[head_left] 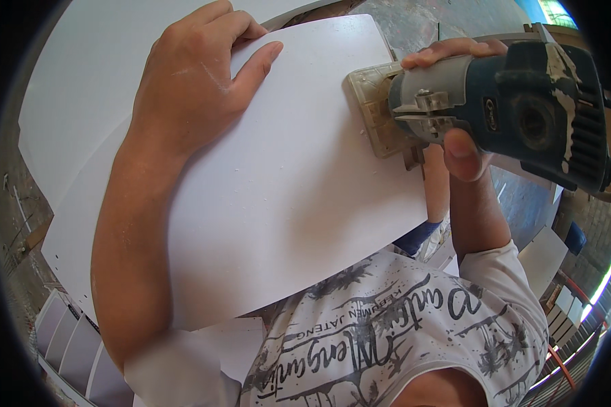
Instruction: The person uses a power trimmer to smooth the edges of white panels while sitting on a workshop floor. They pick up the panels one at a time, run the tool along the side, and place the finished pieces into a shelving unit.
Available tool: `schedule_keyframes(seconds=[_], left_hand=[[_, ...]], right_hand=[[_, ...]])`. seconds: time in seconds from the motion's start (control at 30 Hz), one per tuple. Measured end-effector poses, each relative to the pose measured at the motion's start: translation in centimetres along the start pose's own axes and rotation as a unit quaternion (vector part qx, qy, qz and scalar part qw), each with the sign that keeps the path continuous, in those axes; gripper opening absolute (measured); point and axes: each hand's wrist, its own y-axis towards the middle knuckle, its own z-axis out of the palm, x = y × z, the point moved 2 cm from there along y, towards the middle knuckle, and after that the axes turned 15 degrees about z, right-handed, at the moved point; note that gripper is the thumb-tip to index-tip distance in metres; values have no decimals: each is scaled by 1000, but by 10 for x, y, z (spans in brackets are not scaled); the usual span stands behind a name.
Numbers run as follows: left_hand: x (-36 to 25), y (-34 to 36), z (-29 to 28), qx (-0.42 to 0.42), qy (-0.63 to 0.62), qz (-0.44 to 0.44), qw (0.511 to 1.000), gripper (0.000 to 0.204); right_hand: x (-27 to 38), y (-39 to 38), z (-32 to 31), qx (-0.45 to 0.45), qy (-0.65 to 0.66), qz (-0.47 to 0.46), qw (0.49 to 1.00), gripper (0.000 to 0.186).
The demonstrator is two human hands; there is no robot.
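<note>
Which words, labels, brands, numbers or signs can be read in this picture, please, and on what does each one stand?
Shirt: large dark script lettering, legible in part; I am leaving the words unquoted.
Shirt, between the script: a smaller line of capitals, also left unquoted.
Power tool: an oval badge with pale markings, too small to read with certainty.
White panel: no lettering visible.

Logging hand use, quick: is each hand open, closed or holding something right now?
Left hand: on the white panel; open or gripping cannot be told.
Right hand: closed, holding the router.
</note>
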Motion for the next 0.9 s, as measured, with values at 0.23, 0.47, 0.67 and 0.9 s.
schedule_keyframes(seconds=[0.23, 0.47, 0.67, 0.9], left_hand=[[11, 2, 1, 3, 0, -6, 1000, 20], [26, 1, 4, -4, -8, 7, 1000, 17], [15, 18, -39, 4, 72, 39, 997, 32], [-52, 65, -61, -131, 9, 304, 944, 65]], right_hand=[[3, -3, -1, -11, -63, 48, 997, 91], [-5, 1, 2, -18, -35, 35, 999, 84], [16, 32, 19, -13, -209, 56, 976, 81], [25, 3, 15, -8, -167, 41, 985, 76]])
